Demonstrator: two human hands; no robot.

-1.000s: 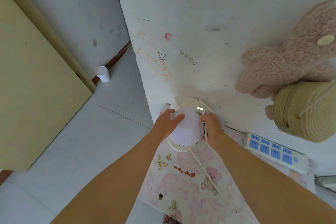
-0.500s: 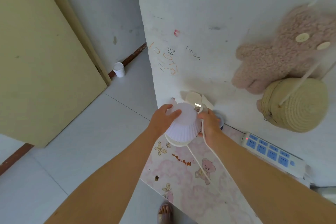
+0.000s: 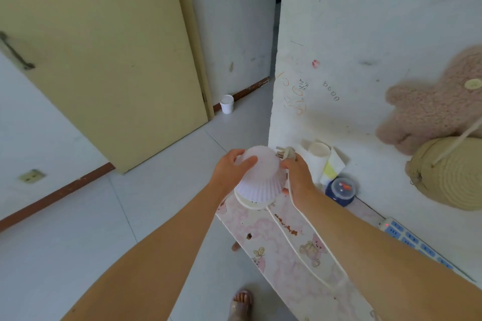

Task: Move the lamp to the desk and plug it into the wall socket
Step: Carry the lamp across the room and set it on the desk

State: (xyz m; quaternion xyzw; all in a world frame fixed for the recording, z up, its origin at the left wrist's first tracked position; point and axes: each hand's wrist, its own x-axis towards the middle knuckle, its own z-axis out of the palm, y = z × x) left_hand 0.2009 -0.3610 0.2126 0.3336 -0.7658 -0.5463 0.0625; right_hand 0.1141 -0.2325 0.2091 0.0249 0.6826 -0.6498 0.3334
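A small white lamp with a pleated shade is held between both hands, above the left end of a surface with a pink bear-print cover. My left hand grips the shade's left side. My right hand grips the right side and also holds the lamp's plug, prongs pointing left. The white cord trails down over the cover along my right arm. A wall socket sits low on the left wall, above the skirting.
A yellow door stands open at the left. A white cup stands on the floor by the doorway. A power strip, blue jar, paper rolls, woven bag and plush toy lie along the right wall.
The lamp has risen off the covered surface and shifted left in both hands. My view has swung left, showing more of the door, the floor and the low wall socket.
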